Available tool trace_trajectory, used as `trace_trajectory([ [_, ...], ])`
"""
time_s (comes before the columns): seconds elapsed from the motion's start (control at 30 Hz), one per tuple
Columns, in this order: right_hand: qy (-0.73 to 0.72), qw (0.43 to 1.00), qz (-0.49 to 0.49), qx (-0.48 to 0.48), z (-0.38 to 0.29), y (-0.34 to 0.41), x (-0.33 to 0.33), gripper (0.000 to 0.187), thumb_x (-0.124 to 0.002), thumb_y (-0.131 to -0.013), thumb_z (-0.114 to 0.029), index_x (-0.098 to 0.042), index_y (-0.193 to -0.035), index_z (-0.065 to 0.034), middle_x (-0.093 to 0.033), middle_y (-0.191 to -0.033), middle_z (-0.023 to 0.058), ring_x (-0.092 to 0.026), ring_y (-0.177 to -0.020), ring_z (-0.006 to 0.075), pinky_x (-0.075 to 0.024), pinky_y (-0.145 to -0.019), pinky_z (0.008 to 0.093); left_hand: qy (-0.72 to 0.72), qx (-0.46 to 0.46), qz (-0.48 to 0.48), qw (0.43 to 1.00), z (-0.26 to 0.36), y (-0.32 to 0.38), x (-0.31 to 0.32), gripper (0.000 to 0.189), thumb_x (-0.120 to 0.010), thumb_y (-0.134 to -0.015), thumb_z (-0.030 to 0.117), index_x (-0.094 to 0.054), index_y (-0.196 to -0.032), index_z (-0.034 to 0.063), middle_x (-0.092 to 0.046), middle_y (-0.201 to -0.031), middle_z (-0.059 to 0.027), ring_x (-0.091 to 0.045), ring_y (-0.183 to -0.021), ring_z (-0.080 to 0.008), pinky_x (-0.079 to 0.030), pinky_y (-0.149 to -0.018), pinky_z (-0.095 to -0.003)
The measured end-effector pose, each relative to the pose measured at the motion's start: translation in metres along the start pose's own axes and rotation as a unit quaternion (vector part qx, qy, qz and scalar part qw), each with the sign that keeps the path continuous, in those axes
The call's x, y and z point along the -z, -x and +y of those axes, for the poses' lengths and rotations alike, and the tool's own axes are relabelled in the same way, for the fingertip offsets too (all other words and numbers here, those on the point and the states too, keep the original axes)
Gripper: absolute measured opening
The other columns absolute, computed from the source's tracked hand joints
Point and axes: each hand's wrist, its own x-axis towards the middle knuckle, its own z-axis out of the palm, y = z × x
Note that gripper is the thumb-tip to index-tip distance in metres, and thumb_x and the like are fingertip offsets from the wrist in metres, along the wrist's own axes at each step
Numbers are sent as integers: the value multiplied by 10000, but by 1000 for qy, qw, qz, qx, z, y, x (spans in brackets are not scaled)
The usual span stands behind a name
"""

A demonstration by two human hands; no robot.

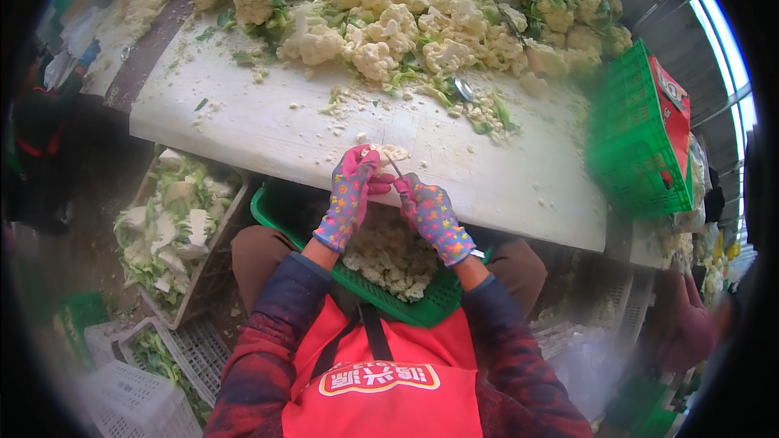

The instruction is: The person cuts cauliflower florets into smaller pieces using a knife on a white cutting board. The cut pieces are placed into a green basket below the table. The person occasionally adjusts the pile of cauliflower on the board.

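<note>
My left hand (352, 194), in a pink, flower-patterned glove, holds a small cauliflower piece (389, 152) between thumb and fingers over the table's near edge. In a matching glove, my right hand (433, 213) is closed on a small knife (394, 165), whose blade touches or nearly touches that piece. The handle is hidden in my fist. Below both hands, a green plastic basket (359, 293) between my knees holds cut cauliflower florets (395, 255). A heap of cauliflower (389, 30) with leaves lies across the far part of the white tabletop (255, 115).
A metal spoon-like object (464, 89) lies by the heap. At the table's right stands a green crate (621, 134). Left of my knees is a crate of cauliflower stems and leaves (176, 225), with white crates (137, 401) nearer. People (688, 316) are at the far right and at left.
</note>
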Motion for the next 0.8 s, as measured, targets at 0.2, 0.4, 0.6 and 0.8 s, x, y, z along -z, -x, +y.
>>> trace_trajectory([
  [0.2,-136,978,-116,-106,5,-2,-9,237,-543,-1068,-306,-632,-1065,-87,-657,-611,117,-670,-567,333,-518,-564,463,18,6,1,1000,-8,-3,7,367,-634,-1040,262,-546,-1323,45,-648,-1053,-59,-724,-797,-196,-603,-720,-327],
  [0.4,-124,982,-106,-98,5,-6,-12,277,-536,-1068,-327,-637,-1073,-69,-622,-615,79,-606,-472,209,-484,-476,368,8,-5,-50,999,-15,-4,6,497,-627,-1037,332,-501,-1421,41,-673,-1072,-71,-712,-928,-210,-585,-855,-366],
  [0.6,-472,818,-138,-298,5,6,16,283,-520,-1060,-301,-651,-1078,-50,-626,-657,52,-484,-405,123,-422,-387,294,90,-19,-85,992,-7,-1,3,448,-625,-1025,294,-555,-1368,15,-702,-1067,-95,-688,-1014,-203,-574,-874,-342],
  [0.8,-241,936,14,-256,46,-10,53,383,-575,-1041,-432,-676,-1086,-65,-667,-693,143,-607,-508,232,-491,-493,395,-169,33,-92,981,8,3,5,442,-653,-1008,342,-636,-1292,3,-693,-1066,-74,-657,-1013,-155,-517,-872,-287],
])
